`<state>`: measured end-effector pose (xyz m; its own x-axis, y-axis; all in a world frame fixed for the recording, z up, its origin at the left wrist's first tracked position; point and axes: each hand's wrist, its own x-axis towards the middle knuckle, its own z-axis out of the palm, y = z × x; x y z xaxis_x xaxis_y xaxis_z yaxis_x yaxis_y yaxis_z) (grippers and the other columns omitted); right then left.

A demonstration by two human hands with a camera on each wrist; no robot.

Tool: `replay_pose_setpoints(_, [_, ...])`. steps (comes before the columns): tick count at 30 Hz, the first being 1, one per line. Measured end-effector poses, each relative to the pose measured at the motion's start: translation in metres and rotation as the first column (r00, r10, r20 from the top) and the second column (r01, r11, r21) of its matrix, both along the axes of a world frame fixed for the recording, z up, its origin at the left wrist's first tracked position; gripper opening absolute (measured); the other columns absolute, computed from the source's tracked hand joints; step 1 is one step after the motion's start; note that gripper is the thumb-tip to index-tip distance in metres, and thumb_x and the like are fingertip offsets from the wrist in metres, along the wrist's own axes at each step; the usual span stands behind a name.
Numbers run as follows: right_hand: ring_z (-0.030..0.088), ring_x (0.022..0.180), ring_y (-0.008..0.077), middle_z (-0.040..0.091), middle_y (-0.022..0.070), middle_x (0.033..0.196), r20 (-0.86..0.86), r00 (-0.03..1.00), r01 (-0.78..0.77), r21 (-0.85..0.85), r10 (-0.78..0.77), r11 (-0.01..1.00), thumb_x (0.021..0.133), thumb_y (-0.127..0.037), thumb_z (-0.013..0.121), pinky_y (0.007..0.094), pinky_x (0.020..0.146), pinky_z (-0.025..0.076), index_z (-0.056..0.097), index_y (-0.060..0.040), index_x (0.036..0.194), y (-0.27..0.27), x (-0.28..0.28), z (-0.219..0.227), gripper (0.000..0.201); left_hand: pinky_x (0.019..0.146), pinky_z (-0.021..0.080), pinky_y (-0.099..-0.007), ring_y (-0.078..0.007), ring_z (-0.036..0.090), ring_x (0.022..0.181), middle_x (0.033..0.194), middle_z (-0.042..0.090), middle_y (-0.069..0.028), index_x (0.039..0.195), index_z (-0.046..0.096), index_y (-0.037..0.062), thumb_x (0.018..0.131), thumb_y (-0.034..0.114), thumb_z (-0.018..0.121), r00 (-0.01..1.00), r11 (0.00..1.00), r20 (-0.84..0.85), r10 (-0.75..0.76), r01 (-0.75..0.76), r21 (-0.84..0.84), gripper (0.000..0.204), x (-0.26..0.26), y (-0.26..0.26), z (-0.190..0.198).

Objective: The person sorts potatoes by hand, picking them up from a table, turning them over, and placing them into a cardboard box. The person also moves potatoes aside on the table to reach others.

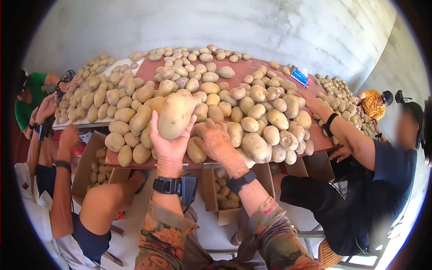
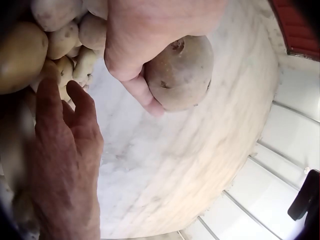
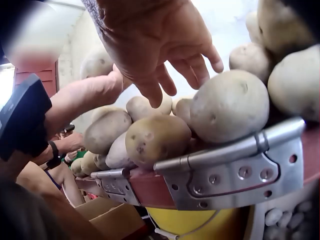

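Observation:
A large pale potato (image 1: 176, 116) sits in my left hand (image 1: 170, 146), palm up, with thumb and fingers curled round its sides. In the left wrist view that potato (image 2: 182, 75) shows a dark pit and small spots. My right hand (image 1: 218, 143) is just beside it, over the front of the potato heap (image 1: 270, 114). From the right wrist view, the right hand (image 3: 155, 42) has loosely bent, spread fingers and nothing in its grasp. Its fingertips are close to a round potato (image 3: 230, 106) and above a browner one (image 3: 157, 140) at the table edge.
Potatoes are heaped along the red table (image 1: 144, 72), which has metal hinges (image 3: 235, 170) on its front edge. Cardboard boxes of potatoes (image 1: 227, 204) stand below. A blue packet (image 1: 300, 77) lies at the back. People sit at left and right, a neighbour's arm (image 1: 342, 123) reaching in.

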<state>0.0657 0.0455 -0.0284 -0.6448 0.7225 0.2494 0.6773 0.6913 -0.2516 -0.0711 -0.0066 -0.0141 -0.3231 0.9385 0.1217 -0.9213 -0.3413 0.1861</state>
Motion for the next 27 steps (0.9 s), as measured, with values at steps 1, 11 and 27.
replay_pose_setpoints(1, [0.053,0.114,0.0393,0.056,0.0224,0.117,0.007,1.0,-0.002,-0.006,0.002,1.0,0.084,-0.025,0.065,0.0526,0.103,0.034,0.058,-0.009,0.119,0.003,-0.003,-0.004,0.039,0.097,0.048,-0.0491,-0.0396,0.043,0.132,0.143,0.044,-0.0196,0.14,0.04,-0.0001,0.094,0.046,0.051,1.0,1.0,0.0,0.001,-0.001,0.007,0.066,0.0,0.0,0.0])
replay_pose_setpoints(11, [0.058,0.102,0.0382,0.06,0.0205,0.102,-0.132,0.991,-0.002,-0.018,-0.001,1.0,0.086,-0.013,0.056,0.0501,0.093,0.042,0.062,-0.0075,0.107,0.016,-0.008,-0.015,0.023,0.097,0.047,-0.0491,-0.0375,0.045,0.13,0.141,0.046,-0.0185,0.139,0.042,-0.0004,0.095,0.044,0.05,0.995,0.994,-0.09,0.035,-0.044,-0.097,0.063,0.002,-0.006,0.005])
replay_pose_setpoints(27, [0.05,0.114,0.0381,0.055,0.0182,0.119,-0.245,0.944,0.293,0.307,-0.222,0.905,0.079,-0.01,0.06,0.0531,0.1,0.035,0.061,-0.0083,0.107,0.033,0.02,0.005,0.028,0.098,0.042,-0.0547,-0.0312,0.052,0.122,0.133,0.054,-0.0134,0.132,0.05,0.0063,0.095,0.044,0.051,0.996,0.994,-0.089,-0.01,0.0,-0.106,0.053,0.0,-0.002,-0.001])
